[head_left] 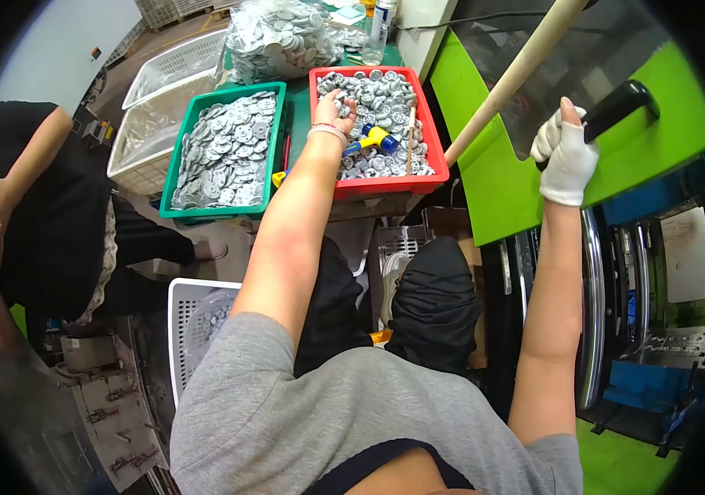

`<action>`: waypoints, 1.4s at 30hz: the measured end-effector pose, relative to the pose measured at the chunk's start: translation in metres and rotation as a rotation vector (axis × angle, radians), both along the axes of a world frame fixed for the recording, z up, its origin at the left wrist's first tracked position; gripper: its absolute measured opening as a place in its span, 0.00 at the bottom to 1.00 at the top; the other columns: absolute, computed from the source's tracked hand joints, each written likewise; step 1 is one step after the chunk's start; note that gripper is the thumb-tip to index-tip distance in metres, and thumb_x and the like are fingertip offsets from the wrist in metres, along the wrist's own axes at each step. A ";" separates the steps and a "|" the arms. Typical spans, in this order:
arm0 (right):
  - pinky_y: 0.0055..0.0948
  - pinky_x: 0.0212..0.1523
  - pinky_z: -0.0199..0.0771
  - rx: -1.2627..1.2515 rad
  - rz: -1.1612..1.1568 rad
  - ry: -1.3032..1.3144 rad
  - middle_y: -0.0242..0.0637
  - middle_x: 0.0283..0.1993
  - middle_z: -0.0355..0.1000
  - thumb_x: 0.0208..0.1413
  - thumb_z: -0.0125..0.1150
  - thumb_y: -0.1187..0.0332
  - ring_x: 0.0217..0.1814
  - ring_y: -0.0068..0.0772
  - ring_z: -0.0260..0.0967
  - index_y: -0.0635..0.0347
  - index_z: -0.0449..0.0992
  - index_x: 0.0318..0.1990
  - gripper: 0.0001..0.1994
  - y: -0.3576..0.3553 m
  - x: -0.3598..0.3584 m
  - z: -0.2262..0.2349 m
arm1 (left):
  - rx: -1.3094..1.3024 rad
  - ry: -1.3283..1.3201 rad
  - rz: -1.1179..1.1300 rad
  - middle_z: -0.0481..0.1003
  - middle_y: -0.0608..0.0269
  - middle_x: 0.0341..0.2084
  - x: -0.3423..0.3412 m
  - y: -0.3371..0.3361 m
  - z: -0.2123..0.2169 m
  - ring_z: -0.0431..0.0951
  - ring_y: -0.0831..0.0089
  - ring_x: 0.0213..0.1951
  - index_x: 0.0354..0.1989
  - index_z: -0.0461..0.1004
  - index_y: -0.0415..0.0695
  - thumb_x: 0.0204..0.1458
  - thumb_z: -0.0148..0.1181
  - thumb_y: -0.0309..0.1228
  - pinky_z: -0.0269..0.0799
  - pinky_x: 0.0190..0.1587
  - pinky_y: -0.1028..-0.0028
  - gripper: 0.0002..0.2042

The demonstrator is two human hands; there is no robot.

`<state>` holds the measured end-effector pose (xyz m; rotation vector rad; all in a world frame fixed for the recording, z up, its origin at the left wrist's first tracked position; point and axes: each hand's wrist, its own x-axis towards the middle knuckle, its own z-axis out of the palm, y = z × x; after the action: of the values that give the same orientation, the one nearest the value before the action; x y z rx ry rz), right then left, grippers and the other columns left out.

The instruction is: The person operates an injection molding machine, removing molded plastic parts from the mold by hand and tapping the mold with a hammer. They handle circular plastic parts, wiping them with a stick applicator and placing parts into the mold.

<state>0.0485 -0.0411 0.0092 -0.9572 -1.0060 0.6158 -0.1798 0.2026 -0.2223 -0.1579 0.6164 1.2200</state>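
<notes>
Two trays of grey discs sit side by side on the tabletop [303, 91], and going left to right it looks like this. Far left, another person in black [30, 206] sits with hands clasped together. Next comes a white basket [172, 70] lined with clear plastic, then the green tray [172, 175] full of those flat grey discs. Behind it lies a big clear bag [280, 37] stuffed with more of them.

Then the red tray [385, 183], also loaded with discs. The left hand [333, 109] is bare and reaches into it, fingers curled down into the pile near the tray's back-left part; can't tell whether they actually grip a disc. A pink band sits on that wrist. A small blue-and-yellow tool [375, 138] lies on the discs just beside the forearm, plus a thin wooden stick [409, 136].

Further right, a pale wooden pole [509, 82] slants up across the green machine door [492, 165]. The right hand [565, 153], in a white glove, is clenched around the black door handle [620, 107].
</notes>
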 end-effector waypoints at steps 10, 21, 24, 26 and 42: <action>0.20 0.10 0.45 0.018 -0.119 0.011 0.23 0.10 0.49 0.56 0.55 0.65 0.08 0.17 0.45 0.51 0.59 0.16 0.18 0.026 0.002 -0.007 | 0.071 0.267 0.011 0.69 0.62 0.22 0.007 -0.004 0.008 0.70 0.74 0.20 0.32 0.67 0.43 0.49 0.57 0.28 0.71 0.18 0.78 0.06; 0.33 0.48 0.69 -0.040 -0.069 -0.960 0.43 0.49 0.67 0.50 0.57 0.70 0.46 0.43 0.68 0.53 0.69 0.51 0.18 0.062 -0.073 -0.120 | 0.434 0.307 -0.175 0.70 0.64 0.23 0.023 -0.070 0.042 0.69 0.77 0.21 0.31 0.70 0.43 0.53 0.53 0.30 0.68 0.20 0.78 0.04; 0.33 0.47 0.69 0.016 0.054 -1.162 0.38 0.49 0.68 0.51 0.57 0.64 0.47 0.43 0.68 0.52 0.69 0.50 0.17 0.101 -0.075 -0.139 | 0.617 0.465 -0.038 0.74 0.63 0.28 0.033 -0.091 0.048 0.73 0.76 0.28 0.35 0.72 0.40 0.55 0.52 0.30 0.71 0.30 0.77 0.07; 0.34 0.47 0.70 0.067 0.075 -1.264 0.38 0.48 0.69 0.51 0.57 0.63 0.46 0.43 0.68 0.52 0.70 0.49 0.16 0.114 -0.069 -0.147 | 0.639 0.603 -0.056 0.74 0.63 0.29 0.036 -0.098 0.054 0.74 0.76 0.28 0.37 0.73 0.39 0.55 0.51 0.30 0.71 0.31 0.77 0.08; 0.42 0.41 0.71 -0.499 -0.275 -0.994 0.48 0.37 0.73 0.50 0.54 0.65 0.39 0.54 0.71 0.57 0.76 0.34 0.08 0.176 -0.032 -0.183 | 0.546 0.893 -0.025 0.71 0.67 0.21 0.057 -0.108 0.056 0.69 0.82 0.15 0.40 0.73 0.40 0.54 0.55 0.35 0.69 0.17 0.79 0.12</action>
<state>0.0163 0.1346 -0.1739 -1.9017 -1.5751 0.1143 -0.1227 0.0948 -0.1666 0.8943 1.0075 1.3675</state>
